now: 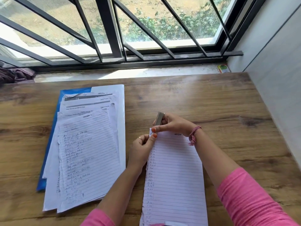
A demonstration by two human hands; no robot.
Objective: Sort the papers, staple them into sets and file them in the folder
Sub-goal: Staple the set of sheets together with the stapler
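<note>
A set of lined papers [175,176] lies lengthwise on the wooden table [228,111] in front of me, marked "SECTION" at its top. My left hand [143,147] pinches the set's top left corner. My right hand [172,124] grips a small silver stapler [159,119] standing on end at that same corner, its thumb pressing by the paper's edge. To the left, a stack of several written sheets [86,152] lies fanned on a blue folder [48,152].
A barred window [130,30] runs along the far side above a stone sill [114,74]. A small green and red box [224,69] sits on the sill at the right. Dark cloth [14,75] lies at the far left. A grey wall [276,79] borders the table's right edge.
</note>
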